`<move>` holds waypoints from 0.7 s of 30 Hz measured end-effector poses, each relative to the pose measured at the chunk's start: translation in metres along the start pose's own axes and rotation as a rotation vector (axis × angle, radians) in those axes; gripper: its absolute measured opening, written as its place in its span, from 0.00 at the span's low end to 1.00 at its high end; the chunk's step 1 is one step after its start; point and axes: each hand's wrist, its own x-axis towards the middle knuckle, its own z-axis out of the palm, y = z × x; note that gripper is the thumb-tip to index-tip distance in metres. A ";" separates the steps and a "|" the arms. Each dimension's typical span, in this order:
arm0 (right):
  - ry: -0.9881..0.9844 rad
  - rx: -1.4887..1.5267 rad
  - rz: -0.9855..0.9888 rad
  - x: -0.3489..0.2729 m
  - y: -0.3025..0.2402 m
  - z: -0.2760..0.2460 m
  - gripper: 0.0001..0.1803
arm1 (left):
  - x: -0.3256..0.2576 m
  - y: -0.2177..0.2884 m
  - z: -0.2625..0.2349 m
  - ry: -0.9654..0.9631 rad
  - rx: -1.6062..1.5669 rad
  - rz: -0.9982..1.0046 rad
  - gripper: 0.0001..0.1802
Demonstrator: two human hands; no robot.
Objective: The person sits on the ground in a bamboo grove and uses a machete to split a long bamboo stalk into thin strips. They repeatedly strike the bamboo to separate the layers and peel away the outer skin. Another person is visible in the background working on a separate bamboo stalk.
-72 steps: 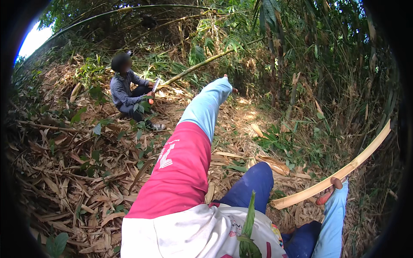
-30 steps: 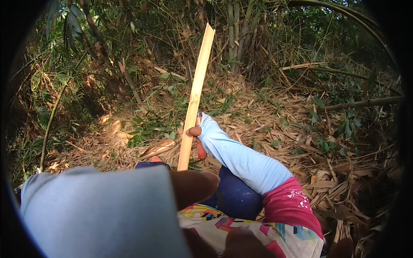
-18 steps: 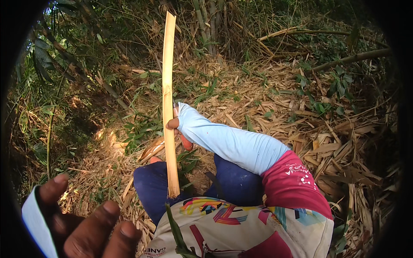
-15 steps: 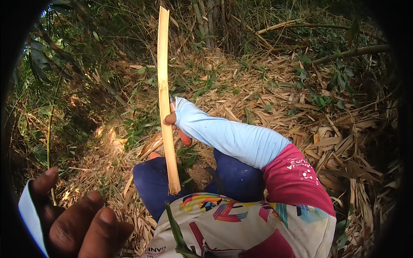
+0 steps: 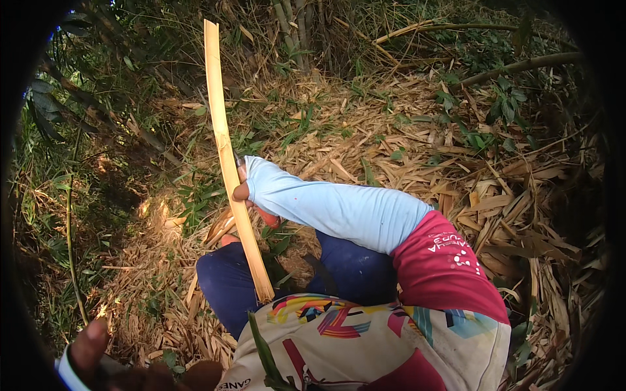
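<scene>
A long, pale split bamboo strip [image 5: 225, 143] stands nearly upright in front of me, its top tilted to the left. My right hand [image 5: 242, 190] grips it around the middle, the thumb across its face; most of the fingers are hidden behind the strip and the light blue sleeve. A small greyish edge shows beside that hand, too little to name. The strip's lower end comes down over my blue trouser leg [image 5: 225, 277]. At the lower left, my left hand [image 5: 140, 371] is partly cut off by the rim, with thumb and fingers apart and nothing visible in it.
Dry bamboo leaves [image 5: 365, 143] cover the ground. Bamboo stems [image 5: 293, 26] rise at the back, and a fallen stem [image 5: 521, 67] lies at the right. A thin green stalk [image 5: 70, 241] stands at the left. Reddish footwear [image 5: 268, 218] shows between my knees.
The strip and my right hand have shifted left in view, the strip's top leaning further left. My left hand has dropped toward the lower rim.
</scene>
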 end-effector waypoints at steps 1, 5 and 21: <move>0.027 -0.017 0.037 0.001 0.001 -0.005 0.14 | -0.007 -0.007 0.015 -0.076 -0.048 -0.054 0.24; 0.005 -0.045 0.070 0.004 0.004 -0.020 0.15 | -0.030 -0.021 0.050 -0.399 -0.092 -0.467 0.31; -0.075 -0.272 0.109 -0.014 -0.035 -0.020 0.15 | -0.139 0.014 0.237 -0.722 -0.634 -0.880 0.31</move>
